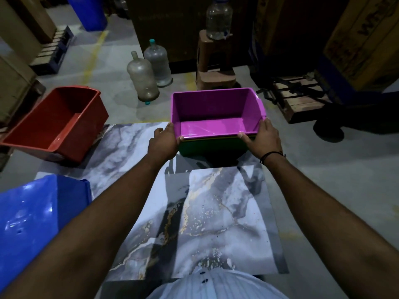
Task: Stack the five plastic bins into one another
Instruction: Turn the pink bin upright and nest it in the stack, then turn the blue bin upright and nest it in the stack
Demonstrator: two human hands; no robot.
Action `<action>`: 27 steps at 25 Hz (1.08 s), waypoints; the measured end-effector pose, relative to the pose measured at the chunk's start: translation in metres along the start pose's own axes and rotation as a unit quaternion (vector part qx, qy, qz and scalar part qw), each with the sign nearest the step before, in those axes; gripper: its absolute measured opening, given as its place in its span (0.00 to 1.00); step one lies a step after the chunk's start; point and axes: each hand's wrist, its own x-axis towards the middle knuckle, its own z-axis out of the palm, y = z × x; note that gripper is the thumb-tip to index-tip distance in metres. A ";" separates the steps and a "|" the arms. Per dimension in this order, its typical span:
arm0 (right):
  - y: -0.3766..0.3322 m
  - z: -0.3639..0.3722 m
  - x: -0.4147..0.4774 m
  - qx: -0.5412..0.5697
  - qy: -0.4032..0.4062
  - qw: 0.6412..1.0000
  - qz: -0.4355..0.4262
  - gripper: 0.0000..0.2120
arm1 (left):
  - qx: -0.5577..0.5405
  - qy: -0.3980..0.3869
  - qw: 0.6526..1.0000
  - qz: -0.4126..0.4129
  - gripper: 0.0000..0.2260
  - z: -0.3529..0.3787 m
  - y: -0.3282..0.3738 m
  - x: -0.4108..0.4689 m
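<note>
Both hands hold the near corners of the purple bin (216,113). The left hand (165,141) is clamped on the near-left corner, thumb hooked over the rim and fingers wrapped beneath. The right hand (262,137) is clamped on the near-right corner in the same grip, with a dark cord around its wrist.

The purple bin sits nested inside a green bin (211,148), and a thin yellowish edge shows between the two rims, though what it belongs to cannot be told. This stack rests at the far edge of the marble-patterned bench (216,212), open side up.

A red bin (56,124) sits well apart at the far left of the bench, tilted, its mouth facing up and toward the right. A blue bin (32,214) lies at the near left edge, showing its glossy outer wall.

Beyond the bench, on the grey floor, stand two large clear water jugs (149,72), a brown plastic stool (216,65) carrying another bottle, and a wooden pallet (300,98).
</note>
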 end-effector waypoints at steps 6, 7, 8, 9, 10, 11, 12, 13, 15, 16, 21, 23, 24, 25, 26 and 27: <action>-0.041 0.014 -0.056 -0.036 0.069 0.995 -0.056 0.39 | 0.011 0.051 0.999 0.002 0.30 0.001 -0.033 -0.047; -0.051 0.018 -0.064 -0.038 0.069 0.995 -0.068 0.38 | 0.003 0.055 0.998 0.004 0.30 0.000 -0.039 -0.054; -0.062 0.023 -0.074 -0.039 0.065 0.994 -0.078 0.37 | -0.001 0.059 0.998 0.007 0.30 -0.004 -0.048 -0.063; -0.074 0.028 -0.084 -0.037 0.063 0.994 -0.087 0.36 | -0.002 0.065 0.998 0.013 0.29 -0.009 -0.057 -0.071; -0.086 0.032 -0.095 -0.032 0.062 0.993 -0.097 0.35 | 0.000 0.068 0.998 0.015 0.29 -0.014 -0.068 -0.079; -0.099 0.038 -0.105 -0.026 0.060 0.992 -0.107 0.34 | 0.001 0.073 0.997 0.016 0.29 -0.017 -0.079 -0.087; -0.111 0.043 -0.116 -0.020 0.057 0.991 -0.117 0.34 | 0.001 0.072 0.997 0.014 0.28 -0.021 -0.089 -0.095; -0.122 0.049 -0.127 -0.017 0.054 0.990 -0.127 0.33 | -0.001 0.072 0.997 0.013 0.28 -0.024 -0.100 -0.104; -0.140 0.060 -0.145 -0.015 0.048 0.988 -0.143 0.32 | -0.013 0.072 0.997 0.008 0.28 -0.029 -0.120 -0.119; -0.150 0.066 -0.155 -0.012 0.044 0.987 -0.152 0.32 | -0.019 0.072 0.997 0.005 0.28 -0.033 -0.132 -0.128; -0.196 0.089 -0.199 -0.007 0.033 0.985 -0.169 0.32 | -0.031 0.070 0.997 -0.003 0.31 -0.045 -0.185 -0.165; -0.211 0.098 -0.216 -0.010 0.025 0.984 -0.176 0.31 | -0.035 0.073 0.997 -0.002 0.32 -0.049 -0.202 -0.179; -0.217 0.103 -0.223 -0.010 0.023 0.983 -0.180 0.31 | -0.036 0.077 0.996 -0.001 0.32 -0.051 -0.210 -0.185; -0.225 0.107 -0.231 -0.007 0.022 0.983 -0.184 0.31 | -0.037 0.082 0.996 -0.001 0.32 -0.053 -0.220 -0.192; -0.233 0.111 -0.239 -0.003 0.019 0.982 -0.186 0.31 | -0.035 0.086 0.996 -0.003 0.31 -0.056 -0.229 -0.199; -0.241 0.116 -0.247 0.003 0.014 0.982 -0.188 0.31 | -0.032 0.088 0.996 -0.007 0.30 -0.057 -0.239 -0.205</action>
